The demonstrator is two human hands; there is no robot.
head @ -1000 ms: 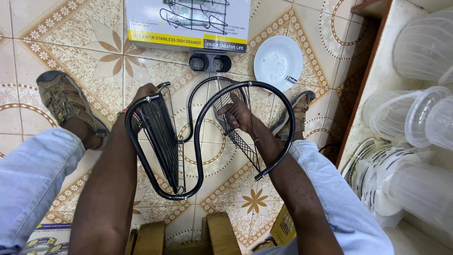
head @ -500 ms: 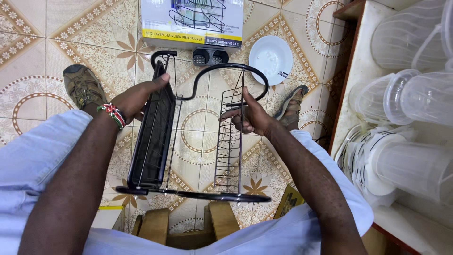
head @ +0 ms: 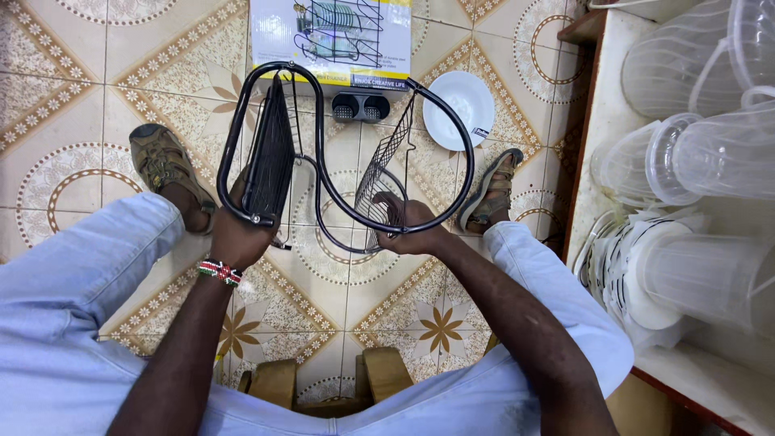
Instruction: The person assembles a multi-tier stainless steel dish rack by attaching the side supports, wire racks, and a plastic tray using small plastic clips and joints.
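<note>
**Wire rack held over the tiles, both hands closed on it**

Head view: The rack (head: 323, 153), a black tube frame bent in an S with two mesh shelves, hangs at centre above the floor (head: 81, 97). The left hand (head: 238, 234) is clenched around the frame's lower left bend, at seven o'clock of the rack. The right hand (head: 412, 230) is closed on the lower edge of the right mesh shelf and the tube beside it, at five o'clock.

Risks, as I judge them: the shelves look loosely seated, so a tilt could let one swing or drop out. The far end of the frame sits close to the plate (head: 458, 109) at one o'clock and could knock it. Fingers in the mesh could get pinched if the frame flexes.

Packaging: a flat rectangular box (head: 331, 36) lies at twelve o'clock, white with a yellow band along its near edge and a drawing of a rack. Just below it sits a small black double-cup piece (head: 360, 106).
</note>
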